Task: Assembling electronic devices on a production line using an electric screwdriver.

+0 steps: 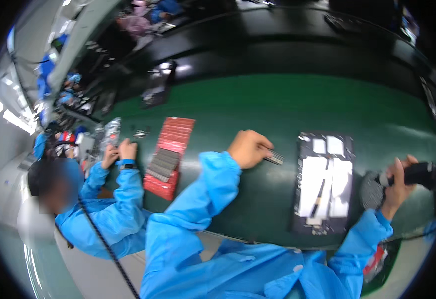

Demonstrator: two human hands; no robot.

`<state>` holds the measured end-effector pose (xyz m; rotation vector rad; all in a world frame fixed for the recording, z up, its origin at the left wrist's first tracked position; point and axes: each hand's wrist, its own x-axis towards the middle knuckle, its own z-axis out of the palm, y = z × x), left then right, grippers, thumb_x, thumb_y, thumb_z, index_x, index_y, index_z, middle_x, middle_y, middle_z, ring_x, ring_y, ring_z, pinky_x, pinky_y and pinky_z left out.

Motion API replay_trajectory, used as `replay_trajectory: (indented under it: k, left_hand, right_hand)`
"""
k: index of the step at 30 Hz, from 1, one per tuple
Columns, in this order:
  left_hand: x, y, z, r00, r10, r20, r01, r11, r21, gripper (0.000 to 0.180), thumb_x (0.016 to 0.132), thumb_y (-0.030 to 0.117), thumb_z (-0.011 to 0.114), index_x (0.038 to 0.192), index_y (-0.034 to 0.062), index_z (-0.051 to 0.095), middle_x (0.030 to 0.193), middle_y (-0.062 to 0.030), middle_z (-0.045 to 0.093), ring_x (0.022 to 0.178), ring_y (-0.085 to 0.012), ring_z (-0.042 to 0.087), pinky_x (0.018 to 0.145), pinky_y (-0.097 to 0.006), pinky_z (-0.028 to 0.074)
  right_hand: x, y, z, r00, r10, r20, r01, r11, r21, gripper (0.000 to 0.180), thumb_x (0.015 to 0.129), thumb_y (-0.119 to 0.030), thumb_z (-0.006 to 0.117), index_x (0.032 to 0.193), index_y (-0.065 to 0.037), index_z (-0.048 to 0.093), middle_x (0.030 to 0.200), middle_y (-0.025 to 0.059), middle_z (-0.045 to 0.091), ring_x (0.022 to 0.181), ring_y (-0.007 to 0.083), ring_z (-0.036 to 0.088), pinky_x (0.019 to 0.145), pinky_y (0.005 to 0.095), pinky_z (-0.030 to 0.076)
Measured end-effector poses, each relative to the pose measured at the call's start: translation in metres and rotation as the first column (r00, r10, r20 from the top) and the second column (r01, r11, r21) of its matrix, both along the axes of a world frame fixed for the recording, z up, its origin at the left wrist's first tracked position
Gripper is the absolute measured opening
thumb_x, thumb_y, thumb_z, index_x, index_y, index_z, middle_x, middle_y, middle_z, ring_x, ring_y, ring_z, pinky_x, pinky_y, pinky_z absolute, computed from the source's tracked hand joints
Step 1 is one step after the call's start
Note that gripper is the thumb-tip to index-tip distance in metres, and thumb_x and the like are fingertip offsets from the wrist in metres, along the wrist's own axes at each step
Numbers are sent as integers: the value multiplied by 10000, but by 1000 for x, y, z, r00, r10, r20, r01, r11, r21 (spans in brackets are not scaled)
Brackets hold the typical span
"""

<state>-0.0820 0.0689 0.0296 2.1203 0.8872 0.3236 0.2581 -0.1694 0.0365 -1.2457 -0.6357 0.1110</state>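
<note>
My left hand (248, 149) is closed in a pinch over the green table, gripping the end of a small flat strip with a row of marks (275, 158). At the right, my right hand (399, 187) wraps round a black cylindrical tool with a grey neck (417, 175); its exact kind cannot be made out. Beside that hand lies a round, dark grey textured disc (372, 191). Between my hands a flat black panel (297, 199) rests on the table, with white rectangular pieces (340, 187) and a thin dark strip along its middle.
Left of my left arm, a red bubble-wrap sheet (176, 130) bears a row of grey strips (163, 164). A co-worker in a blue smock (103, 224) sits at the left, hands near a clear bag (112, 130). A dark ledge (278, 55) runs behind the green table (238, 99).
</note>
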Motion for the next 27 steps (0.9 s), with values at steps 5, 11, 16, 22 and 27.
replay_trajectory:
  k: [5,11,16,22,27]
  left_hand:
    - [-12,-2,0,998,47,-31,-45,997,60,179,699,100,774,798,-21,686,698,-116,669,626,-135,632,587,-260,496]
    - [-4,-16,-6,998,58,-15,-50,944,327,146,676,94,769,749,0,684,659,-126,618,593,-232,592,569,-322,469]
    - [-9,-30,-14,993,44,110,-95,848,522,115,680,104,751,723,27,677,600,-98,593,620,-242,563,560,-363,450]
    - [-11,-16,-8,991,112,68,-121,980,157,137,698,99,764,725,6,667,610,-85,618,574,-168,582,550,-290,466]
    - [-14,0,-13,996,79,-36,-83,989,-118,133,714,80,757,768,-14,680,648,-89,651,584,-119,600,563,-251,479]
  right_hand:
    - [-25,28,19,997,69,43,-72,995,74,373,760,40,671,1085,-7,494,689,45,553,546,125,524,520,262,422]
    - [-28,25,25,990,97,101,-109,986,123,365,747,55,686,1060,7,504,661,70,568,527,152,543,519,284,445]
    - [-31,24,26,981,132,143,-148,983,112,350,772,53,659,1080,6,497,675,67,546,531,146,523,534,307,449]
    - [-44,26,31,971,197,135,-215,966,141,349,778,50,656,1084,-2,496,678,63,542,533,147,522,533,312,452]
    - [-55,24,36,972,208,110,-223,963,152,351,767,45,676,1066,-5,499,668,65,558,530,152,539,520,298,460]
